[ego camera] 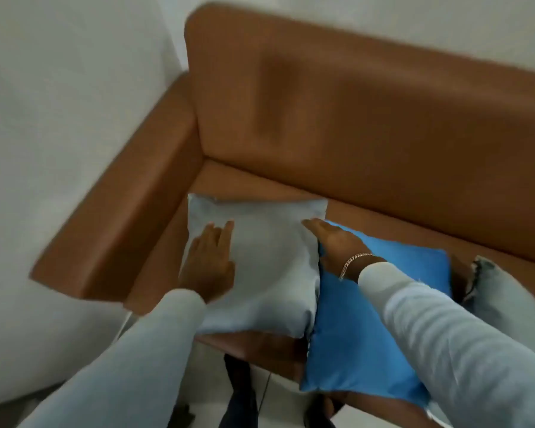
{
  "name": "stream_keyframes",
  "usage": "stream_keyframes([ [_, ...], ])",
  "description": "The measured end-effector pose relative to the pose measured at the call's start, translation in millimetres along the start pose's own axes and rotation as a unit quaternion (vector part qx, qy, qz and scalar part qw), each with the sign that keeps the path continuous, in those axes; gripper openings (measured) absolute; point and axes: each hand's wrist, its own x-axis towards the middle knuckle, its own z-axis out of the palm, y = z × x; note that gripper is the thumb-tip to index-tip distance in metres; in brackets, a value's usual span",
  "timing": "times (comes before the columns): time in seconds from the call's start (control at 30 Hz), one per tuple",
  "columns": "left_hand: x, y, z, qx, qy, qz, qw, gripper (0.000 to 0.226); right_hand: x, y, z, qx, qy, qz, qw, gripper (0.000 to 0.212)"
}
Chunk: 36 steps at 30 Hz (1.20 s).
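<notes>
Pressing pale cushion (pixel 269 267) into the sofa (pixel 368 128) seat's left corner — left hand (pixel 207 264) spread flat, right hand (pixel 334 242) straight-fingered at its side. Could shove overhanging blue cushion (pixel 368 335) off the front edge — forearm dragging across it.

The pale grey-blue square cushion (pixel 269 267) lies flat on the seat of the tan sofa (pixel 368 125), in the corner beside the sofa's armrest, its far edge near the backrest, its near edge at the seat's front, its cover smooth and softly puffed
</notes>
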Motion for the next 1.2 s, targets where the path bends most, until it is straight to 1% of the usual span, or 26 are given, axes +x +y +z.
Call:
stream_keyframes([
  [0.03,-14,-12,32,0.012,-0.025,-0.022,0.999,0.070,10,7,26,-0.005,-0.045,0.004,0.999,0.084],
  [0.07,-21,-19,47,-0.002,-0.005,-0.022,1.000,0.062,14,14,33,-0.003,-0.053,-0.002,0.999,0.082],
  [0.13,-49,-22,73,-0.018,-0.006,-0.053,0.998,0.055,14,26,45,-0.031,-0.044,-0.016,0.998,0.082],
  [0.2,-61,-17,104,-0.027,0.013,-0.058,0.998,0.065,26,34,64,-0.066,-0.024,-0.045,0.997,0.088],
  [0.23,-66,-13,117,-0.012,0.019,-0.043,0.999,0.072,32,36,72,-0.086,-0.021,-0.045,0.995,0.094],
  [0.3,-79,-4,142,0.026,0.002,-0.018,0.999,0.085,42,36,85,-0.122,-0.020,-0.021,0.992,0.109],
  [0.37,-87,-2,166,0.065,-0.030,-0.039,0.997,0.104,53,37,96,-0.170,-0.020,-0.003,0.985,0.116],
  [0.43,-74,-5,180,0.092,-0.026,-0.076,0.993,0.118,64,43,103,-0.211,0.008,0.001,0.977,0.117],
  [0.5,-55,-11,187,0.091,-0.015,-0.104,0.990,0.117,74,51,109,-0.219,0.042,-0.003,0.975,0.114],
  [0.57,-43,-20,190,0.074,0.020,-0.112,0.991,0.109,81,58,111,-0.208,0.070,-0.023,0.975,0.102],
  [0.63,-42,-27,183,0.026,0.067,-0.096,0.993,0.096,79,60,106,-0.151,0.109,-0.067,0.980,0.081],
  [0.7,-40,-35,166,-0.032,0.120,-0.070,0.990,0.080,75,57,99,-0.041,0.172,-0.117,0.977,0.061],
  [0.77,-32,-46,138,-0.115,0.159,-0.060,0.979,0.064,70,49,87,0.031,0.218,-0.137,0.966,0.056],
  [0.8,-28,-52,122,-0.153,0.179,-0.056,0.970,0.057,66,44,81,0.041,0.237,-0.138,0.961,0.054],
  [0.83,-19,-60,99,-0.169,0.201,-0.041,0.964,0.051,66,36,70,0.044,0.255,-0.138,0.956,0.051],
  [0.87,-14,-65,82,-0.164,0.207,-0.025,0.964,0.048,63,31,63,0.045,0.263,-0.135,0.954,0.049],
  [0.97,7,-83,23,-0.093,0.216,0.016,0.972,0.042,64,8,27,0.060,0.306,-0.135,0.941,0.040],
  [1.0,15,-89,5,-0.096,0.228,0.020,0.969,0.040,65,1,15,0.065,0.323,-0.138,0.934,0.037],
  [1.1,46,-101,-47,-0.121,0.292,0.051,0.947,0.034,71,-17,-20,0.079,0.371,-0.139,0.915,0.036],
  [1.2,94,-108,-88,-0.134,0.342,0.087,0.926,0.025,83,-28,-52,0.112,0.428,-0.107,0.891,0.035],
])
